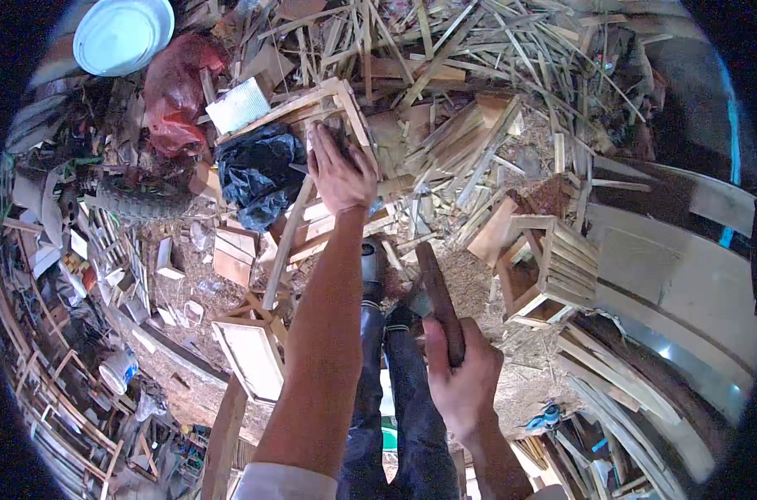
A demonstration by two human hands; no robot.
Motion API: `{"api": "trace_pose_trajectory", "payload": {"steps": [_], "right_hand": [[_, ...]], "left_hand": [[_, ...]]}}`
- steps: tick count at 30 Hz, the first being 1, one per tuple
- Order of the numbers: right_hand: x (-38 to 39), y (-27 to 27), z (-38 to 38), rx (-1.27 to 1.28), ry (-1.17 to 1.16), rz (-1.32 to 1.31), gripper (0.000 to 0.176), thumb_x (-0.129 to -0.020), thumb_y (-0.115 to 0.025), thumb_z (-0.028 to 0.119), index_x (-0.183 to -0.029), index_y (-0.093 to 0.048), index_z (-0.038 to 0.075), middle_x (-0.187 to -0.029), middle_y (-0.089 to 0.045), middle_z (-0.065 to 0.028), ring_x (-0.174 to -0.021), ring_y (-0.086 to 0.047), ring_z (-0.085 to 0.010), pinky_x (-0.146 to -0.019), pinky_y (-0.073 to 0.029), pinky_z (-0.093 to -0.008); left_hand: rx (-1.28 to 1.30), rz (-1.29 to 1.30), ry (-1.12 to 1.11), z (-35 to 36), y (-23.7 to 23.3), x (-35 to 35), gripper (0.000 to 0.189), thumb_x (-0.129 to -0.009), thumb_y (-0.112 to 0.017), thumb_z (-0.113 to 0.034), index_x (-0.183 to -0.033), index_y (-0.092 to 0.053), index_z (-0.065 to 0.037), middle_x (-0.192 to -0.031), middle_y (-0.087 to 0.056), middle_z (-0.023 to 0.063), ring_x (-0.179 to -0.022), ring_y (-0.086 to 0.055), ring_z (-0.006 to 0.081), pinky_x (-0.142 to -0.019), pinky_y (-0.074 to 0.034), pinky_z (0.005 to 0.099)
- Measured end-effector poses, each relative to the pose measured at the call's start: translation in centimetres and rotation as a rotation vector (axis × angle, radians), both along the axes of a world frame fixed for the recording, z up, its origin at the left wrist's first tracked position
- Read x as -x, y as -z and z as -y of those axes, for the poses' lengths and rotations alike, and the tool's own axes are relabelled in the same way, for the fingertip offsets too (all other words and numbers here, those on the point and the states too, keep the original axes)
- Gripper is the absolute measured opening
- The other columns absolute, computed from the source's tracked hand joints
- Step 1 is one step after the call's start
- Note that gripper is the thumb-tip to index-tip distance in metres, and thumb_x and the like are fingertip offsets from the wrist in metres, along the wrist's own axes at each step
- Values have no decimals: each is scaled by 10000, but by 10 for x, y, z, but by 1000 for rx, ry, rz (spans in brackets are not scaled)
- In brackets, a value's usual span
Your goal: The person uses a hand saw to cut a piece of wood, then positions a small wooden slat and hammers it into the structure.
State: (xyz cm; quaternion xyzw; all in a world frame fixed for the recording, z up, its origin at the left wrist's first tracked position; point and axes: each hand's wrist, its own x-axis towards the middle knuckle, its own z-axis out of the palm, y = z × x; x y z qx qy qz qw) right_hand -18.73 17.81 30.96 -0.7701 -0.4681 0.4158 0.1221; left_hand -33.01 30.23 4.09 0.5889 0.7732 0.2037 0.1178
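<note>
At far left, a pale blue round plastic basin lies at the top edge, with a red plastic bag just beside it and a black rubber tyre below. A white ribbed rectangular panel lies right of the red bag. A crumpled black plastic bag sits against the left side of a pale open wooden frame.

The left hand reaches forward at full arm extension and rests palm down on the frame's right rail, with the fingers held together and pointing away from the body. It cannot be determined whether these fingers clamp anything.

The hands are well apart. The right hand is held close to the body, over the dark trousers, with its fingers wrapped tightly around the lower end of a dark brown wooden-handled hammer. The handle angles up and to the left, over the sawdust-covered floor.

Right of the hammer, a small slatted wooden crate rests tilted on the floor. A heap of loose pale wood strips fills the upper right.
</note>
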Motion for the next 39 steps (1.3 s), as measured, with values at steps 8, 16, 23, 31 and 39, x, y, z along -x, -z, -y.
{"api": "trace_pose_trajectory", "payload": {"steps": [8, 16, 23, 31, 39], "right_hand": [[25, 67, -16, 66, 30, 39, 216, -901, -619, 258, -895, -630, 43, -618, -627, -164, -510, -633, -322, -465, -481, -415], [17, 196, 19, -385, 19, -67, 212, -840, -669, 227, -970, -678, 60, -718, -659, -144, -614, -656, -340, -565, -522, -427], [-1, 216, 33, -250, 132, -241, 306, -888, -654, 341, -890, -672, 36, -573, -596, -118, -484, -592, -249, -493, -437, -371], [-4, 147, -41, 160, 399, -509, 500, -904, -617, 497, -672, -524, 64, -534, -451, 42, -435, -426, -70, -411, -323, -259], [-25, 209, 14, 87, 596, -733, 473, -931, -597, 442, -629, -488, 96, -521, -422, 41, -443, -404, -74, -413, -316, -265]], "left_hand": [[-36, 11, 58, 1, 2, 3, 633, -916, -388, -237, -1437, -240, 91, -1491, -292, 269, -1398, -287, 361, -1146, -204, 449], [24, 6, 39, -2, -1, 1, 677, -909, -393, -310, -1422, -255, 111, -1470, -313, 289, -1391, -286, 383, -1150, -196, 456], [-28, -3, 23, 1, 3, -1, 649, -916, -415, -293, -1432, -273, 76, -1472, -338, 253, -1383, -312, 356, -1133, -229, 451], [-35, 10, 12, 0, 5, 1, 655, -914, -412, -306, -1425, -279, 80, -1481, -324, 255, -1393, -300, 351, -1132, -222, 459], [-56, 12, 32, -1, 1, 1, 678, -891, -423, -291, -1417, -262, 104, -1475, -309, 279, -1381, -308, 369, -1128, -229, 472]]}}
